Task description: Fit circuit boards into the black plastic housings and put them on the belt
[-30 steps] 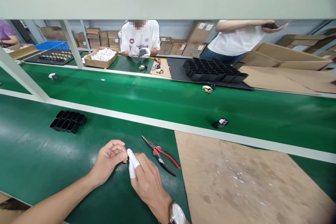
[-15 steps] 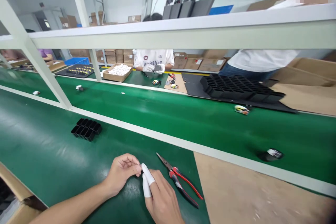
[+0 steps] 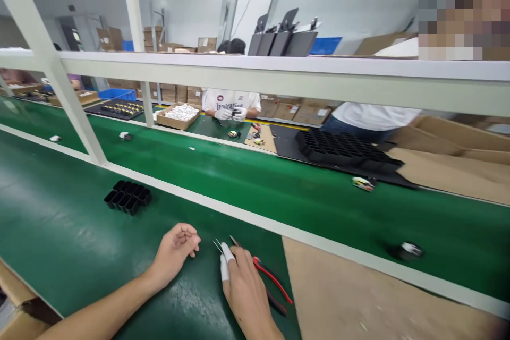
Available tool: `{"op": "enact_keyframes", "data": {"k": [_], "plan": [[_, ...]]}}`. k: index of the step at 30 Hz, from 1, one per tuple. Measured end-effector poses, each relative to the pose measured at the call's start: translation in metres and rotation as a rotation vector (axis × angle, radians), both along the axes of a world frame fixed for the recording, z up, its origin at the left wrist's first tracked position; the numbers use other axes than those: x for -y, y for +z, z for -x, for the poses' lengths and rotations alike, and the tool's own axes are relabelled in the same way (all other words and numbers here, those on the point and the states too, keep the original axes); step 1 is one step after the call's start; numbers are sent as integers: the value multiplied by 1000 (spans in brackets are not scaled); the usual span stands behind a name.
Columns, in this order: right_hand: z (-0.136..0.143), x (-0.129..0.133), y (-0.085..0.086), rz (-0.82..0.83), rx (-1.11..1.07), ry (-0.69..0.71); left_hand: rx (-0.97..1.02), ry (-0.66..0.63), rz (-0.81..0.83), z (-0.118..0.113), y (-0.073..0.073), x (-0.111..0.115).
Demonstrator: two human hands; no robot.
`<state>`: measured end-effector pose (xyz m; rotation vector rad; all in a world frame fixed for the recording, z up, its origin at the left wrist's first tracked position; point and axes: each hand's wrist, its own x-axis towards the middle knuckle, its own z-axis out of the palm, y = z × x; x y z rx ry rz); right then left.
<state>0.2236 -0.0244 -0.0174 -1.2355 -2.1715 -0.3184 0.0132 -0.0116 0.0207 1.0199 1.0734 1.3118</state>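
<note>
My right hand (image 3: 249, 289), with white finger cots on two fingers, pinches a small piece from which two thin, bright metal prongs (image 3: 217, 246) stick out; its body is hidden by the fingers. Just left of it, my left hand (image 3: 178, 248) is curled with the thumb against the fingers. Whether something small is inside cannot be made out. Needle-nose pliers (image 3: 274, 279) with red and black handles lie on the green bench, partly covered by my right hand.
Several joined black plastic cups (image 3: 127, 197) stand at left. Brown cardboard (image 3: 358, 287) covers the right side. Beyond the white rail (image 3: 187, 196), a green conveyor (image 3: 255, 186) carries small parts. Across it, a gloved co-worker (image 3: 231, 103) handles something near a box of white parts (image 3: 181, 114). A shelf beam crosses above.
My hands have moved apart, the left one drawing back leftward. The thin prongs now show at my right fingertips, and my right hand covers more of the pliers. The view has shifted slightly.
</note>
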Motion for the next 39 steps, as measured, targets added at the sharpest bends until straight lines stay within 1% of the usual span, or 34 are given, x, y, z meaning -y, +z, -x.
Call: {"op": "enact_keyframes", "data": {"k": [3, 5, 7, 10, 12, 16, 21, 25, 33, 37, 39], "plan": [[2, 1, 5, 38, 70, -76, -53, -71, -16, 0, -2, 3], [2, 3, 10, 76, 111, -130, -77, -93, -38, 0, -2, 4], [1, 7, 14, 131, 155, -167, -93, -90, -48, 1, 0, 5], [-1, 10, 20, 210, 210, -172, -116, -78, -46, 3, 5, 6], [-3, 9, 21, 242, 230, -200, -135, -80, -44, 3, 8, 6], [-8, 4, 22, 256, 262, -280, -193, -93, -45, 4, 11, 8], [-8, 3, 23, 270, 260, -330, -262, -115, -49, 4, 7, 10], [-6, 4, 25, 303, 254, -346, -277, -132, -54, 5, 5, 10], [-6, 7, 31, 310, 266, -334, -329, -137, -43, 5, 10, 9], [-7, 5, 30, 295, 256, -338, -318, -140, -32, 6, 7, 7], [-8, 5, 30, 267, 238, -306, -298, -128, -30, 5, 4, 6]]}}
